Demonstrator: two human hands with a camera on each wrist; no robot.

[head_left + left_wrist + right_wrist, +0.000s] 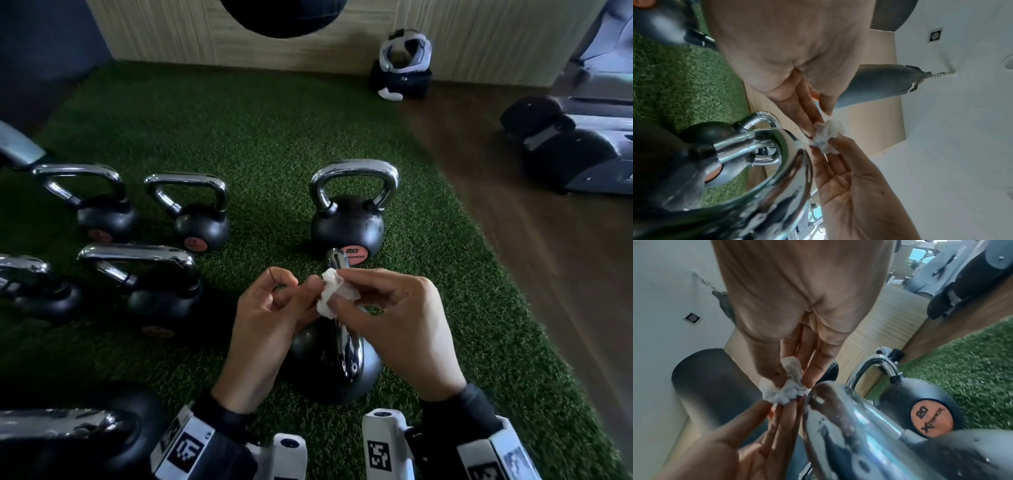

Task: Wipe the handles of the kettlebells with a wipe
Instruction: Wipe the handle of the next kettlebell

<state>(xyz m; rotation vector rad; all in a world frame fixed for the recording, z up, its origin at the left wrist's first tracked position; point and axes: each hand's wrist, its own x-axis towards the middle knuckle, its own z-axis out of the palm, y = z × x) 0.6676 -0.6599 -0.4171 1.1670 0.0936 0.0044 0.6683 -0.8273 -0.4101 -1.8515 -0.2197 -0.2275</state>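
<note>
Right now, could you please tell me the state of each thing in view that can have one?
wipe: crumpled, pinched between both hands, above the handle.
left hand: fingers on the wipe.
right hand: fingers on the wipe.
nearest kettlebell: upright on the turf, its handle not gripped.
20 kettlebell: upright, untouched.

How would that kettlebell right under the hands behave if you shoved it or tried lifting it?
The kettlebell is probably heavy for its size: a solid dark ball marked like its neighbour, which reads 20. A shove would likely barely move it on the turf, which should grip. Its chrome handle looks wet and glossy, so possibly slippery.
</note>
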